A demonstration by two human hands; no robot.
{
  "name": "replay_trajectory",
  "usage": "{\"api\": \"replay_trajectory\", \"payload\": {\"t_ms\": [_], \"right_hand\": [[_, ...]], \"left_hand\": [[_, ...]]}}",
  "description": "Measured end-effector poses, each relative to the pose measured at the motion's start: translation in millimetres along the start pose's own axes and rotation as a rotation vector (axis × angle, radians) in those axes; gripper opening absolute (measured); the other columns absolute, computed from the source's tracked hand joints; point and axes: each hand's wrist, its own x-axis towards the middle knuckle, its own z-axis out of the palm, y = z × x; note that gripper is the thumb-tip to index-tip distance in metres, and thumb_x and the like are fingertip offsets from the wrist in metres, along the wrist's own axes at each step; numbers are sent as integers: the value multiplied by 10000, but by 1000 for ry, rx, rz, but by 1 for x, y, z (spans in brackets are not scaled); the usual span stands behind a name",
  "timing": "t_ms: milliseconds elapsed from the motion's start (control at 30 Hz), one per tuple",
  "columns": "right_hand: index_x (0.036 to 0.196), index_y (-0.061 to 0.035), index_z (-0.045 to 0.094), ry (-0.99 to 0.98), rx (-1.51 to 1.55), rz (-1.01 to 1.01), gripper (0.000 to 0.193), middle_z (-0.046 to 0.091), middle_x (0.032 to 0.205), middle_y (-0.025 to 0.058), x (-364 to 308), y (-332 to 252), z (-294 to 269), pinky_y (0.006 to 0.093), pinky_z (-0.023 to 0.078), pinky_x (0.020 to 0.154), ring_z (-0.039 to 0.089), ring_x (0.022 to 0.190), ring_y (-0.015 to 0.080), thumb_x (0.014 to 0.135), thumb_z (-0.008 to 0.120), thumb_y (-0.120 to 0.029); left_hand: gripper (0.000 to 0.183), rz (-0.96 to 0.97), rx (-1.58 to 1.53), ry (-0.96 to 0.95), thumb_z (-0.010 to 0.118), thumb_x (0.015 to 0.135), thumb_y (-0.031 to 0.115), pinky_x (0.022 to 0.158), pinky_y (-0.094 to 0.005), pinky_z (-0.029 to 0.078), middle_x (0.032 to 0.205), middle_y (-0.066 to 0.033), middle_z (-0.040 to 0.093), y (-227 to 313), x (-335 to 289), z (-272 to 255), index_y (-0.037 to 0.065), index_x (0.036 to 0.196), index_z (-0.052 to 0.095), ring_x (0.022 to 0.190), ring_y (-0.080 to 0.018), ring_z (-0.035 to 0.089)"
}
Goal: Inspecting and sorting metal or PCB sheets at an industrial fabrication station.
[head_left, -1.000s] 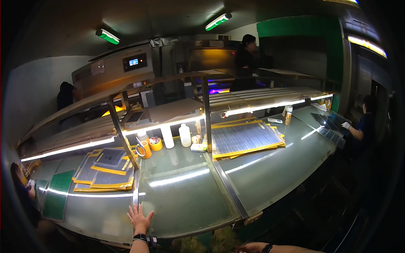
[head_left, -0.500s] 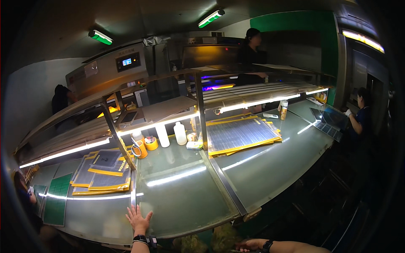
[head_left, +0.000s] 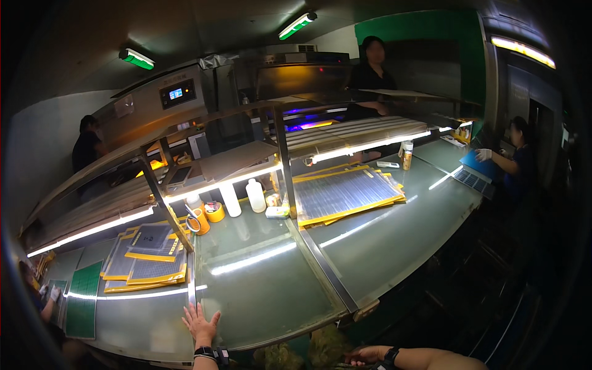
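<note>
My left hand [head_left: 200, 324] lies palm down on the glass-topped table [head_left: 271, 308], fingers spread, beside a metal strip [head_left: 192, 290] that divides the top. Nothing is in it. Below the table's front edge, my right hand [head_left: 365, 356] has its fingers curled in, next to a mottled greenish-brown surface [head_left: 327, 346]. What those fingers hold, if anything, is too dark to make out. Beyond my left hand lies a pile of yellow-edged film sheets [head_left: 154, 270]. A green panel [head_left: 83, 302] rests at the far left.
Larger yellow-edged sheets [head_left: 348, 194] lie stacked right of centre. White bottles [head_left: 256, 196] and an orange tape roll [head_left: 214, 212] stand under the lit shelf [head_left: 228, 157]. A gloved co-worker [head_left: 521, 154] at right handles a blue panel [head_left: 478, 165]; other people are behind the shelf and far left.
The view has shifted slightly. At right, the co-worker's panel now looks blue and tilted. The person behind the shelf has turned. At far left, gloved hands have come over the table. My hands stay put.
</note>
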Motion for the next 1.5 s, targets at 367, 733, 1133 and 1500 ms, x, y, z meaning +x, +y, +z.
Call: {"api": "replay_trajectory", "payload": {"t_ms": [367,733,1133,1500], "right_hand": [[1028,11,567,104,-329,-134,329,639,772,81,-80,-54,83,235,482,565,603,650,140,914,475,-283],[935,-71,578,824,-299,-1158,310,587,674,36,-255,-384,64,233,427,545,556,605,116,898,468,-358],[971,-59,520,621,133,-1240,482,617,891,122,-149,-612,-1,353,493,690,608,771,224,802,570,-508],[1100,22,479,265,371,-1460,246,551,1089,139,-181,-463,-13,355,449,904,550,994,253,862,494,-37]], "left_hand": [[853,12,22,-3,455,736,677,1075,-484,54,1446,-121,187,0,1,2,95,1348,334,1344,-306,100],[889,11,-4,7,451,710,705,1072,-493,59,1443,-124,190,1,6,1,91,1343,341,1342,-312,103],[889,36,-69,16,477,706,698,1063,-514,59,1430,-142,215,3,-3,2,80,1333,355,1334,-329,115],[885,28,-23,36,472,700,705,1060,-520,72,1430,-125,222,-3,3,10,81,1320,378,1333,-326,123]]}}
